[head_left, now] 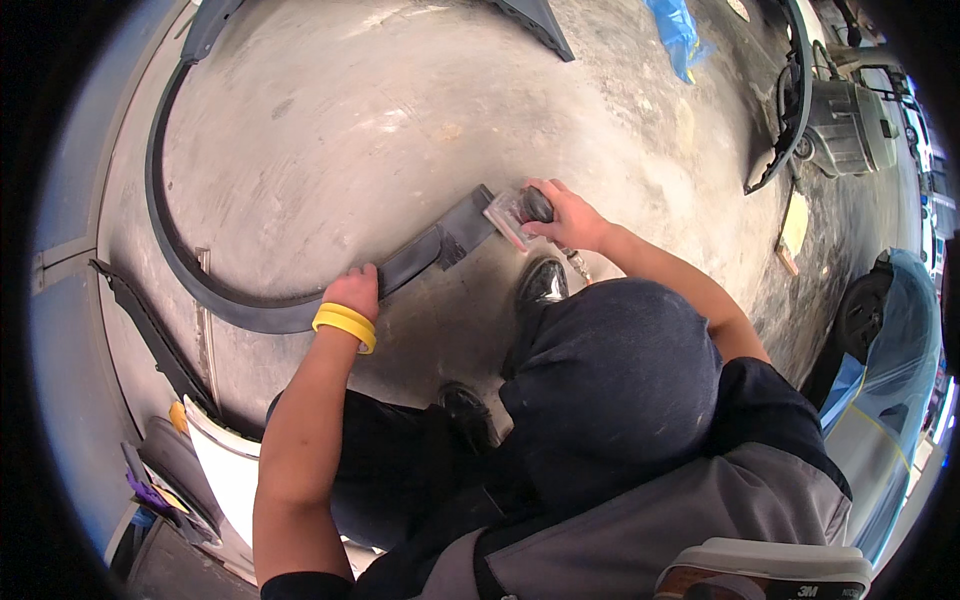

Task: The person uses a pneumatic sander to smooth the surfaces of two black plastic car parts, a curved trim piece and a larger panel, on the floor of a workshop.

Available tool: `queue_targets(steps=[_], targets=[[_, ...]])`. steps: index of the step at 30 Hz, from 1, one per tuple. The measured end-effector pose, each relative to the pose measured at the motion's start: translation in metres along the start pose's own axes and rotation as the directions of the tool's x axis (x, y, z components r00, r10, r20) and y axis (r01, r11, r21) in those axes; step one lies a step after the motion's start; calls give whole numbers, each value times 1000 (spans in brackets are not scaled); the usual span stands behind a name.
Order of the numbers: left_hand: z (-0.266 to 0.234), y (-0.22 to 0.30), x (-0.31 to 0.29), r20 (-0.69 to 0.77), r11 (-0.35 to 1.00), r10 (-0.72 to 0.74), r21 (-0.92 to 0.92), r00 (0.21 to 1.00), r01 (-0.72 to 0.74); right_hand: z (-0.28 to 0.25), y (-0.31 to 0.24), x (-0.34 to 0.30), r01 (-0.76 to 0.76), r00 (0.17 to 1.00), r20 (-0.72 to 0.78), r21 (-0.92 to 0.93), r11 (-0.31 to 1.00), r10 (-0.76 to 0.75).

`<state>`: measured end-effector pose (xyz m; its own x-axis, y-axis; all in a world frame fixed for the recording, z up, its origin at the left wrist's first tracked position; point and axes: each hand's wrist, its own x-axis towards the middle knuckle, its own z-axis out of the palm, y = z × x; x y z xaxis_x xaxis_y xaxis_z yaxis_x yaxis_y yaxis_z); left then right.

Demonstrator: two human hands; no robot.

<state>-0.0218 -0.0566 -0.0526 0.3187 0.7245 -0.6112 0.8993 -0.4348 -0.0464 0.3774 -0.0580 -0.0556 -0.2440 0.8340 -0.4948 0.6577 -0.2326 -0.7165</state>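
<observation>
A long, curved dark grey wheel-arch trim (pixel 410 264) sweeps from the upper left down to the middle, close above the floor. My left hand (pixel 353 292), with a yellow wristband (pixel 345 325), is closed around its lower stretch. At the wide right end, my right hand (pixel 572 217) grips a sander (pixel 509 215) by its dark round top. The sander's flat rectangular pad meets the trim's end; whether it presses on the surface, I cannot tell. A thin hose fitting (pixel 578 265) shows below my right hand. Black shoes (pixel 545 281) are beneath.
Another dark trim strip (pixel 150 325) and a white panel (pixel 225 465) lie at left. Blue plastic sheeting (pixel 678 35) is on the floor at top. A dark curved part (pixel 797 110) and a grey wheeled machine (pixel 850 128) stand at upper right; a plastic-covered car (pixel 890 400) is at right.
</observation>
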Motion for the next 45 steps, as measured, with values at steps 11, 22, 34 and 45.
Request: queue_targets(steps=[11, 22, 34, 45], targets=[[2, -6, -1, -36, 998, 42, 57, 998, -40, -12, -22, 69, 139, 981, 98, 226, 964, -165], [-4, -2, 2, -36, 999, 28, 23, 999, -27, 6, 29, -23, -65, 995, -61, 254, 965, 83], [-40, 24, 28, -76, 996, 47, -73, 996, -53, 22, -69, -10, 168, 969, -69, -517, 839, -237], [-49, 29, 31, -77, 994, 23, -101, 997, -31, 29, -85, -13, 287, 935, 110, -794, 536, -338]])
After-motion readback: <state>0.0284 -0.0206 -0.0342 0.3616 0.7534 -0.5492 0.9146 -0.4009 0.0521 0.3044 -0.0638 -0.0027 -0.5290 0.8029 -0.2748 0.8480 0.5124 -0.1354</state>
